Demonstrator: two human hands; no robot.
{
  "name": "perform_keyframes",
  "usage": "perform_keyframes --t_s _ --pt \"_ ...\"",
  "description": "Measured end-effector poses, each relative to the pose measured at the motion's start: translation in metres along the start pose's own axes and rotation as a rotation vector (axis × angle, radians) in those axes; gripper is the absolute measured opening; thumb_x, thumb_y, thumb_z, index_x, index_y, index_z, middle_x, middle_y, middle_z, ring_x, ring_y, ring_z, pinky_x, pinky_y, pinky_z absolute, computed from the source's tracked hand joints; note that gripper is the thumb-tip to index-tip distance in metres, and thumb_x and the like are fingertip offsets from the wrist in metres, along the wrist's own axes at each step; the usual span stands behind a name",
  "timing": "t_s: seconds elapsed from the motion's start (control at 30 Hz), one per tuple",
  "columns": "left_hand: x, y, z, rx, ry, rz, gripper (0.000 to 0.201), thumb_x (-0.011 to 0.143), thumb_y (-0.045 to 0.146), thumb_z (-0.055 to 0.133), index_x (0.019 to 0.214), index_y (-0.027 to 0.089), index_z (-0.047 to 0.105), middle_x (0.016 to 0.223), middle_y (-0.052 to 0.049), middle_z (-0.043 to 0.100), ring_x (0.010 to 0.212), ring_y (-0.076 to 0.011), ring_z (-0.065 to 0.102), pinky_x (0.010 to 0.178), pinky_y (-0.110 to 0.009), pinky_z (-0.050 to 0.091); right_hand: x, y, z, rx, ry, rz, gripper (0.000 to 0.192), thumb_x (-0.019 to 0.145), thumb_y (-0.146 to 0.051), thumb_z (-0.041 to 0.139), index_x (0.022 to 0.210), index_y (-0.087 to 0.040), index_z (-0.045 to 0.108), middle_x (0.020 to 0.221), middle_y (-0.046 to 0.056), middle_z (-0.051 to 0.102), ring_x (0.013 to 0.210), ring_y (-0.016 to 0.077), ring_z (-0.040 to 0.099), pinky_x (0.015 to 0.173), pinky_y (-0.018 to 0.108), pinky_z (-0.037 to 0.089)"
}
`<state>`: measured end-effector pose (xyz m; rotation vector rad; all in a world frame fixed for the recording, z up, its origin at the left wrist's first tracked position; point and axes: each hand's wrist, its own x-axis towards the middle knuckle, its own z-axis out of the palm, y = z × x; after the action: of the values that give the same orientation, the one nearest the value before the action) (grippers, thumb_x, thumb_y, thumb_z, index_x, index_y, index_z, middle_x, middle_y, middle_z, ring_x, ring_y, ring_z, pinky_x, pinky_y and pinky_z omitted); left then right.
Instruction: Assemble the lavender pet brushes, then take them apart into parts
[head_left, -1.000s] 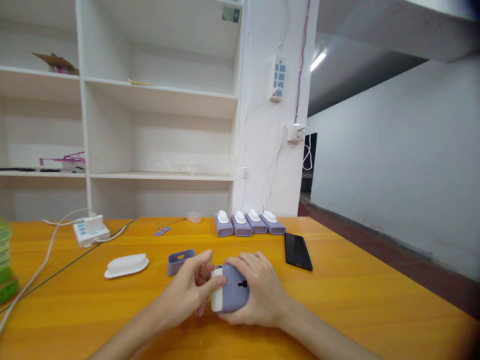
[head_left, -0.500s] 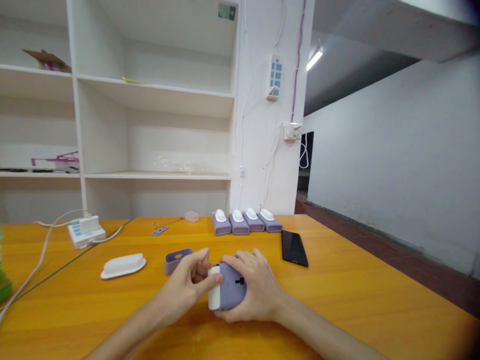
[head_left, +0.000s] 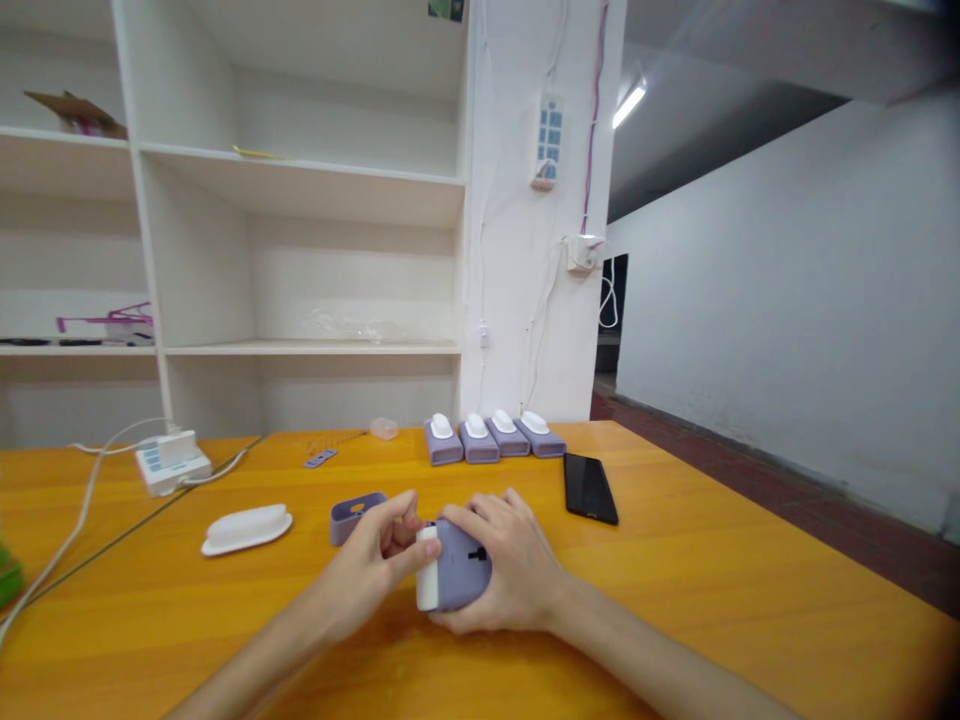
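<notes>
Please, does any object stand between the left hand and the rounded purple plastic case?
Nothing visible does: the left hand has its thumb on the white end of the rounded purple plastic case, which the right hand holds. The hollow purple plastic shell lies farther back.

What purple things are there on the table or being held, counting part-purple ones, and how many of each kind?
Purple boxes with white tops: 4
Open purple shell: 1
Small flat purple strip: 1
Held purple-and-white unit: 1
Total: 7
</notes>
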<state>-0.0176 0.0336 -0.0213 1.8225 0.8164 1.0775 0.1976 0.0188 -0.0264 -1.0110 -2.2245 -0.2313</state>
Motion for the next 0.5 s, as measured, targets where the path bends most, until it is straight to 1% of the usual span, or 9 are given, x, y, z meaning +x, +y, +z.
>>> perform_keyframes --t_s 0.1,0.2,0.37,0.5 --pt "-0.003 -0.002 0.002 0.071 0.022 -0.011 0.034 0.091 0.047 0.066 0.084 0.022 0.045 0.074 0.007 0.045 0.068 -0.0125 0.046 0.06 -0.021 0.038 -0.003 0.002 -0.001 -0.018 -0.019 -0.027 0.081 0.057 -0.072 0.076 0.123 -0.029 0.057 0.099 0.005 0.063 0.086 0.0265 0.058 0.08 0.039 0.032" --pt "-0.009 -0.002 0.007 0.13 0.058 0.029 0.031 0.094 0.048 0.062 0.086 0.022 0.046 0.075 0.006 0.051 0.068 -0.0134 0.05 0.061 -0.022 0.04 -0.004 0.002 -0.002 -0.02 -0.014 -0.045 0.079 0.06 -0.07 0.075 0.123 -0.027 0.056 0.1 0.006 0.062 0.088 0.0272 0.058 0.081 0.04 0.034" --pt "-0.016 -0.002 0.014 0.204 0.075 0.078 0.029 0.097 0.046 0.058 0.087 0.024 0.043 0.079 0.004 0.057 0.072 -0.0146 0.059 0.063 -0.022 0.046 -0.003 0.0 -0.002 -0.007 0.006 -0.06 0.079 0.06 -0.069 0.075 0.124 -0.027 0.055 0.101 0.006 0.061 0.088 0.0268 0.058 0.083 0.041 0.035" --pt "-0.018 -0.006 0.013 0.238 0.073 0.108 0.026 0.099 0.044 0.056 0.09 0.025 0.041 0.086 0.003 0.061 0.076 -0.0161 0.064 0.065 -0.023 0.049 -0.003 0.001 -0.002 -0.011 0.005 -0.069 0.08 0.06 -0.067 0.076 0.126 -0.027 0.054 0.102 0.006 0.061 0.089 0.027 0.058 0.084 0.042 0.036"
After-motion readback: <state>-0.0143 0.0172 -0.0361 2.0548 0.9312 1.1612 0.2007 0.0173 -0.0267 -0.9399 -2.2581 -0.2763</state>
